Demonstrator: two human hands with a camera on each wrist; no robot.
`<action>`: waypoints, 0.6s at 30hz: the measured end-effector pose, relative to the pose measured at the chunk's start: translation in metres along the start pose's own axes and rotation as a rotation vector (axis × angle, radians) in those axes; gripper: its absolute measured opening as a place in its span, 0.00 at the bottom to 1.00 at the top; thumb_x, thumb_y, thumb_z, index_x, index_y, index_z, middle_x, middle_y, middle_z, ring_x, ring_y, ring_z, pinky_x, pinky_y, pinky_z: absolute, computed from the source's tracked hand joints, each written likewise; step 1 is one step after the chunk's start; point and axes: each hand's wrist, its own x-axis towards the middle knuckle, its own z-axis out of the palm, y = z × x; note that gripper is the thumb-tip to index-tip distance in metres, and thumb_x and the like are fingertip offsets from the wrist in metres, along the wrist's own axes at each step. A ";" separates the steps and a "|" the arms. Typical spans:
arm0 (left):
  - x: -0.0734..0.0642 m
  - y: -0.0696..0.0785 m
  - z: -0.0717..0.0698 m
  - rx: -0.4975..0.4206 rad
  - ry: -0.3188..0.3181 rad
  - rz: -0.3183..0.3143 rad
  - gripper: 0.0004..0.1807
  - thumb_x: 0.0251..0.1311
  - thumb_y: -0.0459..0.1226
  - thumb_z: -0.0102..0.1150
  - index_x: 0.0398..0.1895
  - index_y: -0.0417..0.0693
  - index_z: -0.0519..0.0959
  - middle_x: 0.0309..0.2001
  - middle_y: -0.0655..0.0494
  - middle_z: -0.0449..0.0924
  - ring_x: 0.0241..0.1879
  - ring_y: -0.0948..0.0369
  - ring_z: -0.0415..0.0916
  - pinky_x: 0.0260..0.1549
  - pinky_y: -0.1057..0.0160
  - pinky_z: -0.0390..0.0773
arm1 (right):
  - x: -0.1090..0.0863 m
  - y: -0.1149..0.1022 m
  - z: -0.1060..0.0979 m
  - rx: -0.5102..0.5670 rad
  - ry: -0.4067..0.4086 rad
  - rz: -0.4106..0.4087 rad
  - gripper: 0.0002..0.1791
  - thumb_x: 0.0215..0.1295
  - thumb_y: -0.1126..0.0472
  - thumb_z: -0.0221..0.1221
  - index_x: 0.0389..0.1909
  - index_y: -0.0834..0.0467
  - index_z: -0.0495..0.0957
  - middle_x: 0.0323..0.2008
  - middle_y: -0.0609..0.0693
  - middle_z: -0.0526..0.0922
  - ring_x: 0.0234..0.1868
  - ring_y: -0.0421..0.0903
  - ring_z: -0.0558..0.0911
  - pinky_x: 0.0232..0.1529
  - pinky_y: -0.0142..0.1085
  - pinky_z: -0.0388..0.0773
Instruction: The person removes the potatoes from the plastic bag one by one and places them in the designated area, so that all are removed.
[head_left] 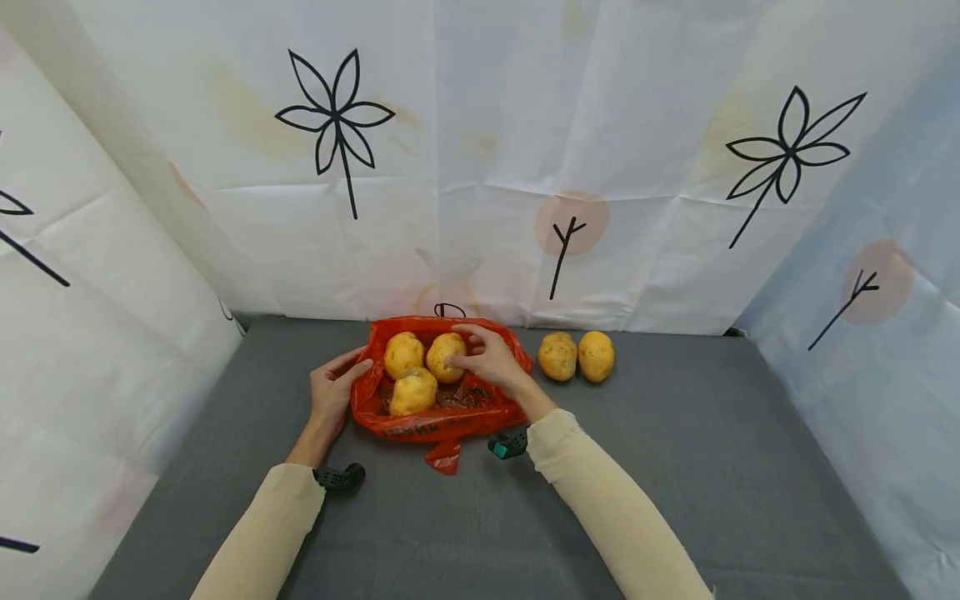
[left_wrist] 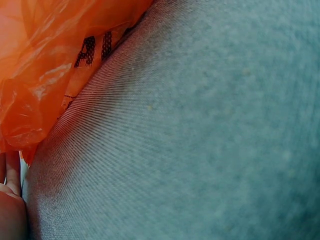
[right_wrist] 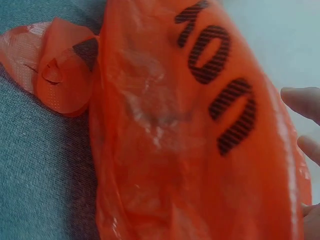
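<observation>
A red bag (head_left: 408, 429) is set near the back of the grey table (head_left: 450, 533), and its mouth is spread wide. Three yellow potatoes are held inside it: a back left potato (head_left: 403, 354), a front potato (head_left: 413, 393) and a right potato (head_left: 442, 368). The left arm is stretched forward from the lower left, and its cream sleeve (head_left: 262, 533) is ended just below the wrist. The bag's left edge is held by the left hand (head_left: 332, 390): the thumb is laid over the rim, and the fingers are tucked along the outside.

The right arm is stretched up from the lower right and slanted to the left. The bag's right side is crossed by the right hand (head_left: 491, 360). The right potato is reached by its thumb, and the first finger is bent toward the potato's top, so a small gap is left between the two tips. In the right wrist view, the fingertips are set apart beyond the bag and the potato is hidden, so it cannot be told whether it is gripped or only touched.

Two loose potatoes (head_left: 557, 357) are placed side by side on the table, just right of the bag. A dark gadget (head_left: 341, 477) is worn at the left wrist.
</observation>
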 end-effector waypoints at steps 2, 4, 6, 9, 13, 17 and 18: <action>0.000 0.000 0.000 0.002 0.000 -0.001 0.23 0.63 0.38 0.71 0.58 0.35 0.82 0.45 0.62 0.87 0.44 0.65 0.83 0.42 0.71 0.83 | 0.001 0.000 0.002 -0.016 -0.005 0.000 0.34 0.64 0.58 0.70 0.71 0.56 0.71 0.67 0.57 0.70 0.64 0.58 0.70 0.59 0.53 0.74; 0.001 0.000 0.000 0.005 0.001 -0.001 0.23 0.63 0.38 0.71 0.58 0.35 0.82 0.45 0.62 0.87 0.44 0.65 0.83 0.42 0.71 0.83 | 0.001 -0.001 0.004 -0.017 -0.015 0.002 0.35 0.65 0.57 0.70 0.71 0.57 0.71 0.65 0.58 0.71 0.61 0.58 0.72 0.57 0.51 0.75; 0.001 0.000 0.000 0.007 0.003 0.000 0.23 0.63 0.38 0.71 0.58 0.36 0.82 0.45 0.62 0.87 0.44 0.65 0.83 0.42 0.71 0.83 | 0.003 0.000 0.006 -0.019 -0.020 0.009 0.36 0.65 0.57 0.70 0.72 0.57 0.70 0.64 0.58 0.72 0.59 0.57 0.73 0.53 0.48 0.77; 0.000 0.000 0.000 0.007 0.006 -0.002 0.23 0.63 0.38 0.71 0.58 0.35 0.82 0.44 0.63 0.87 0.44 0.65 0.83 0.42 0.71 0.83 | 0.004 0.002 0.008 -0.017 -0.022 0.026 0.36 0.65 0.58 0.70 0.73 0.55 0.69 0.63 0.58 0.73 0.57 0.55 0.74 0.52 0.45 0.78; 0.000 -0.001 0.000 0.004 0.005 0.003 0.22 0.63 0.37 0.71 0.57 0.35 0.82 0.44 0.63 0.87 0.44 0.65 0.83 0.42 0.71 0.83 | 0.005 0.003 0.012 -0.019 -0.019 0.037 0.37 0.65 0.58 0.69 0.74 0.53 0.68 0.65 0.57 0.73 0.58 0.53 0.75 0.54 0.45 0.78; 0.001 -0.001 0.000 0.008 0.000 0.007 0.22 0.63 0.38 0.71 0.57 0.35 0.83 0.44 0.63 0.87 0.44 0.65 0.83 0.42 0.71 0.83 | 0.008 0.006 0.015 -0.035 -0.017 0.025 0.37 0.65 0.58 0.69 0.74 0.53 0.67 0.68 0.56 0.71 0.60 0.54 0.76 0.58 0.47 0.77; 0.001 -0.001 0.000 0.007 -0.001 0.005 0.23 0.63 0.38 0.71 0.57 0.35 0.82 0.44 0.63 0.87 0.44 0.65 0.83 0.43 0.71 0.83 | 0.008 0.007 0.016 -0.049 -0.016 0.021 0.37 0.65 0.58 0.69 0.74 0.52 0.67 0.69 0.55 0.71 0.61 0.54 0.75 0.60 0.48 0.76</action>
